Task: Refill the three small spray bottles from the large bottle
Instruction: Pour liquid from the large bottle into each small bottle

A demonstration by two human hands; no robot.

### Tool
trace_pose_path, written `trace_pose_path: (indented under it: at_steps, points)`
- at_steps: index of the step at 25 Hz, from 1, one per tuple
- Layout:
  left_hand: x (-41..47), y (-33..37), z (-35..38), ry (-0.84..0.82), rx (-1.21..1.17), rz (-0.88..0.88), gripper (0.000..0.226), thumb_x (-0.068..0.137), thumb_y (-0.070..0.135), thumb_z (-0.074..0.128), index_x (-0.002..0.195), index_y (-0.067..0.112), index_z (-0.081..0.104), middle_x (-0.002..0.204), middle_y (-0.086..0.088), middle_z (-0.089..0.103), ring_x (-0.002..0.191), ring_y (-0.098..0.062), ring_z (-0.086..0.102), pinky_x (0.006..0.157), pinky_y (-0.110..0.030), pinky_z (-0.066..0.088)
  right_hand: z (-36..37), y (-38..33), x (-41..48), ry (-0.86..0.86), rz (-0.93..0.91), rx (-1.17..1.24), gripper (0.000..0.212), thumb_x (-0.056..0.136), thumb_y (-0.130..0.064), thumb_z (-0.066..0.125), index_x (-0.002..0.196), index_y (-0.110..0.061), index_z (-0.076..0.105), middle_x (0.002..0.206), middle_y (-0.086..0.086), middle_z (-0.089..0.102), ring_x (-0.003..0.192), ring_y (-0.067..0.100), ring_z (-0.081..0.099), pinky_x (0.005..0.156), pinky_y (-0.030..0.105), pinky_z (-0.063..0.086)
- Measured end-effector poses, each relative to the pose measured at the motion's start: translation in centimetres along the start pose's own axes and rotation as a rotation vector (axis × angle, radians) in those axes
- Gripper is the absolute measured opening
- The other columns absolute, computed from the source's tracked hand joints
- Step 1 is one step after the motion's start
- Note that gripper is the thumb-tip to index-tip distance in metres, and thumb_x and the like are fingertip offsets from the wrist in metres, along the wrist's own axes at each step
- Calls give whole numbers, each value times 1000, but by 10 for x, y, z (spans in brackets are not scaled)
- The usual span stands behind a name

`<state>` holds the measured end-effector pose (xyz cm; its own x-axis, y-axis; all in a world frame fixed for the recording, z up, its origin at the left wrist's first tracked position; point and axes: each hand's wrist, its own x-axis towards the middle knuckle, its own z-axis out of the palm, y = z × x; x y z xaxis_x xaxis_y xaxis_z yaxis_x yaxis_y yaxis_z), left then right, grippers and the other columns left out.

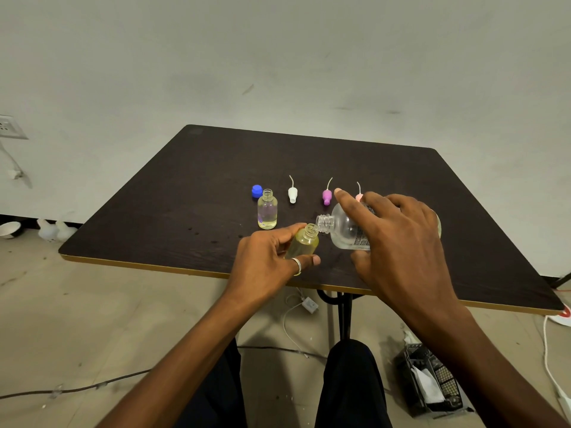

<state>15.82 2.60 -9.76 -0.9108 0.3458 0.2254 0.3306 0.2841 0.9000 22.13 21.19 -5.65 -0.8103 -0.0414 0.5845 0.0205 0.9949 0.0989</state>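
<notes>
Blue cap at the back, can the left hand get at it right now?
Probably not yet: the left hand grips a small bottle at the mouth of the large bottle. The way to the blue cap looks free, passing left of the standing bottle.

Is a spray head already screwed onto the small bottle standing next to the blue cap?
No, the standing small bottle has a bare open neck, and the white spray head rests apart on the table.
</notes>
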Motion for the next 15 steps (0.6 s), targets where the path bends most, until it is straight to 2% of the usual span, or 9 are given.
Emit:
trace_pose_path:
  at_steps: [2, 10, 15]
  points:
    - [0, 0, 0, -5, 6, 1, 54, 71, 25, 88, 122, 28, 70, 108, 15, 74, 92, 15, 65, 86, -9, 50, 0, 0, 0, -3, 3, 0, 93, 53, -21, 92, 137, -21, 53, 117, 17, 66, 106, 44, 59, 88, 61, 46]
    - [-2, 2, 3, 20, -92, -2, 52, 71, 22, 88, 120, 26, 72, 99, 18, 75, 93, 8, 68, 86, -16, 55, -4, -1, 0, -37, 33, 28, 92, 58, -25, 89, 141, -26, 48, 121, 11, 65, 110, 39, 57, 90, 57, 46]
    - [-4, 5, 4, 34, -151, 11, 51, 73, 20, 87, 120, 28, 70, 100, 22, 74, 97, 8, 68, 87, -15, 54, -6, -3, 0, -52, 83, 118, 97, 58, -29, 91, 143, -27, 45, 121, 8, 66, 106, 36, 60, 87, 54, 51]
